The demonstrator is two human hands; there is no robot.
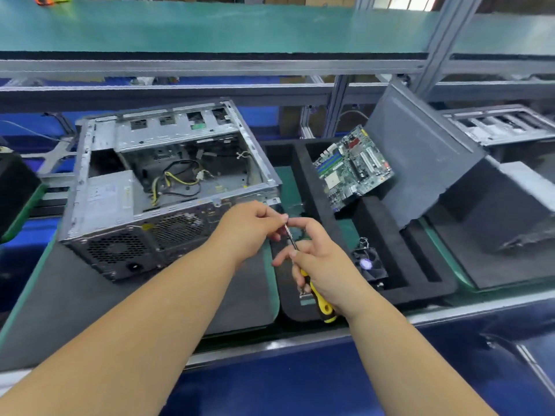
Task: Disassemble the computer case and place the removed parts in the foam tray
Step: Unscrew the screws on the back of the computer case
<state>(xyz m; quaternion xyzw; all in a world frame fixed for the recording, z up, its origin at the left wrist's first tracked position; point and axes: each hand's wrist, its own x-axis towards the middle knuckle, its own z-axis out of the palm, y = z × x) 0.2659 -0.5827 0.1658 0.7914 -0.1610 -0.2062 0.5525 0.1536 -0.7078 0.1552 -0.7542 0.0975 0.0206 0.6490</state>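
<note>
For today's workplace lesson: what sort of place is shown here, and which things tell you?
Probably an electronics disassembly line in a workshop. An opened computer case lies on a matted bench, a motherboard rests in a black foam tray, and the right hand grips a screwdriver.

The bench has a green top with a pale metal strip along its near edge. A dark grey mat covers the left part of it, and the open computer case sits on that mat, its perforated back panel turned toward the near edge. Just right of the mat lies the black foam tray, running from the near edge toward the far one, with a strip of green top showing between the two. Toward the right end a second dark mat lies on the bench beside the tray.
</note>
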